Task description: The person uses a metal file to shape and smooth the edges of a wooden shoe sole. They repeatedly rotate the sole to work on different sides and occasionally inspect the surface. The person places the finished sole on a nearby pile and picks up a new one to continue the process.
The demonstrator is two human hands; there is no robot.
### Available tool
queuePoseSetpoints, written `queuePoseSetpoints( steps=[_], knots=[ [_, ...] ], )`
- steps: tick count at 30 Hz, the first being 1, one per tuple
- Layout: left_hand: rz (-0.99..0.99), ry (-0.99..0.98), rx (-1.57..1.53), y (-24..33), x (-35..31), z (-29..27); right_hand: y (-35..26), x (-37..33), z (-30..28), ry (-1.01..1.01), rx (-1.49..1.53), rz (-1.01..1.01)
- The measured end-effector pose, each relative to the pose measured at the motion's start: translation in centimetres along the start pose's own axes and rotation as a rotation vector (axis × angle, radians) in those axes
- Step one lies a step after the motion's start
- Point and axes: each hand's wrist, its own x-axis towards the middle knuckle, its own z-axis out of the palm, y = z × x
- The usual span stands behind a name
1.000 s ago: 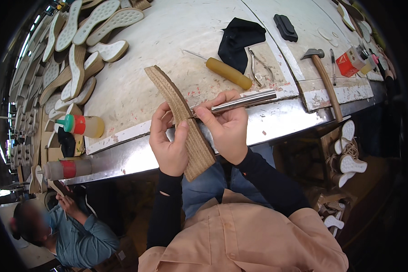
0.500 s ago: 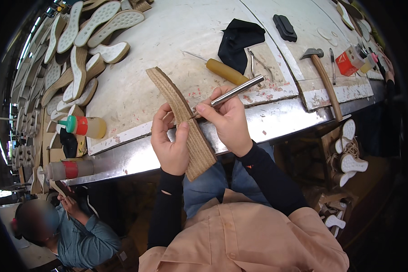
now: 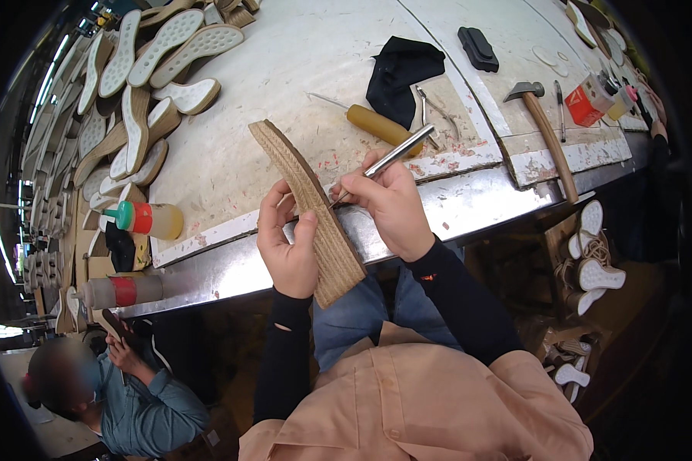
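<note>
My left hand [image 3: 290, 246] is closed around a wedge shoe sole [image 3: 313, 207] whose side is wrapped in tan braided rope. The sole is tilted, its narrow end pointing up and away over the table. Between the fingers of my right hand [image 3: 392, 201] is a slim tool with a shiny metal handle [image 3: 400, 150]. Its thin tip meets the right edge of the sole near the middle. What exactly the tip touches is too small to make out.
On the table lie an awl [image 3: 380, 127], a black cloth [image 3: 401, 77], pliers [image 3: 425, 107], a black block [image 3: 478, 48] and a hammer [image 3: 547, 127]. Glue bottles [image 3: 155, 220] and piled soles [image 3: 134, 127] are at left. A co-worker [image 3: 142, 392] sits lower left.
My right hand has shifted slightly down, bringing the metal tool lower and a little left. The sole remains in my left hand in nearly the same place.
</note>
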Motion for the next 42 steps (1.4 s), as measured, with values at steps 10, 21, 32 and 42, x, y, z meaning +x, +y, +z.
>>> queuePoseSetpoints(
  steps=[10,21,32,42],
  knots=[
    [0.047,0.013,0.089,-0.1,0.0,0.0,1.4,-0.4,0.6,0.008,-0.104,-0.239],
    [0.050,0.023,0.099,-0.2,0.1,0.1,1.0,-0.3,0.3,0.004,-0.011,-0.076],
    [0.076,0.034,0.157,-0.2,0.2,0.1,0.7,-1.8,1.4,0.035,-0.179,-0.324],
    [0.033,0.028,0.114,-0.2,0.1,0.1,1.2,-2.5,1.3,-0.007,-0.510,-0.448]
  ],
)
